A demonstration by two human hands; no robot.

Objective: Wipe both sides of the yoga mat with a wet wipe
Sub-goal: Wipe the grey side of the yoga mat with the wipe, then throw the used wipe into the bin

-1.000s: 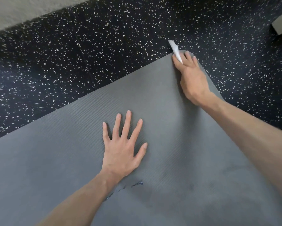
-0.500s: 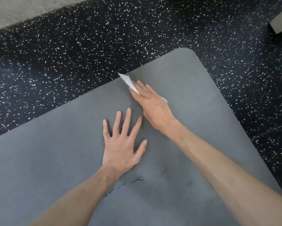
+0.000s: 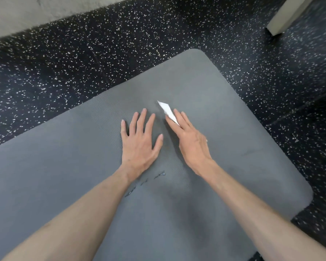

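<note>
A grey yoga mat (image 3: pixel 224 110) lies flat on the floor, its rounded end at the upper right. My left hand (image 3: pixel 139 146) rests flat on the mat with fingers spread and holds nothing. Just to its right, my right hand (image 3: pixel 190 142) presses a white wet wipe (image 3: pixel 167 110) against the mat. Only a pointed corner of the wipe sticks out past the fingertips; the rest is hidden under the hand. A few small dark marks (image 3: pixel 158 176) show on the mat below my left wrist.
Black rubber flooring (image 3: pixel 120 44) with white speckles surrounds the mat. A pale wall base (image 3: pixel 17 16) runs along the upper left. A light-coloured post or furniture leg (image 3: pixel 284 17) stands at the upper right corner.
My right hand dragged the wipe from the mat's far corner leftward along its edge, then back toward me, ending beside my left hand. The left hand stayed planted.
</note>
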